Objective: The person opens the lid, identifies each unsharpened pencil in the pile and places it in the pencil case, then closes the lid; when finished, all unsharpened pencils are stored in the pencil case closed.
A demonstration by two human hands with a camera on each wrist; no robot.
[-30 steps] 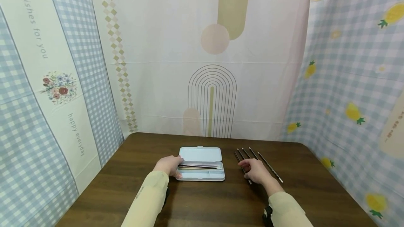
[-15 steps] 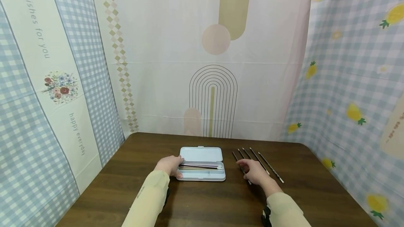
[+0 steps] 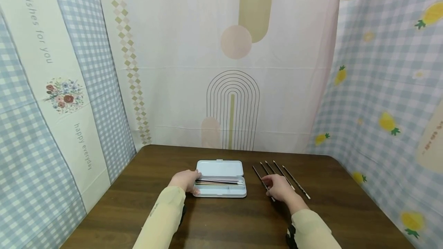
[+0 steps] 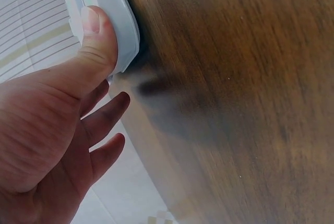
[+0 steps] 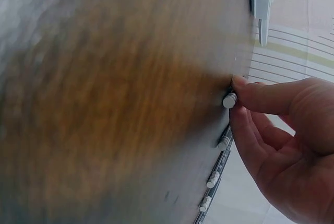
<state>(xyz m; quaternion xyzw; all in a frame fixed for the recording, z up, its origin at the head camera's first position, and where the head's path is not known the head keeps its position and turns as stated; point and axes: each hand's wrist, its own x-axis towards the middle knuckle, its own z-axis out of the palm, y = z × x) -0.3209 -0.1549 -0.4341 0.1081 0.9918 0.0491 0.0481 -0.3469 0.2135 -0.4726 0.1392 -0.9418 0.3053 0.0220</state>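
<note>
A pale blue pencil case (image 3: 212, 193) lies with its lid (image 3: 220, 168) raised back, and several pencils (image 3: 216, 182) rest in its rear compartment. My left hand (image 3: 183, 181) grips the case's left end; in the left wrist view the thumb (image 4: 99, 38) lies on its side and the lower fingers are spread off it. To the right of the case, my right hand (image 3: 279, 188) pinches a dark pencil (image 3: 257, 174) between thumb and fingers. That pencil's white end (image 5: 228, 101) faces the camera in the right wrist view, close over the tabletop.
Several more dark pencils (image 3: 297, 182) with white ends lie slanted on the brown wooden table (image 3: 221, 222), to the right of and beyond my right hand. Patterned cloth (image 3: 173, 68) hangs behind the table and along both sides.
The pencil in my right hand has shifted left at its far end, away from the other pencils. My left hand stays on the case.
</note>
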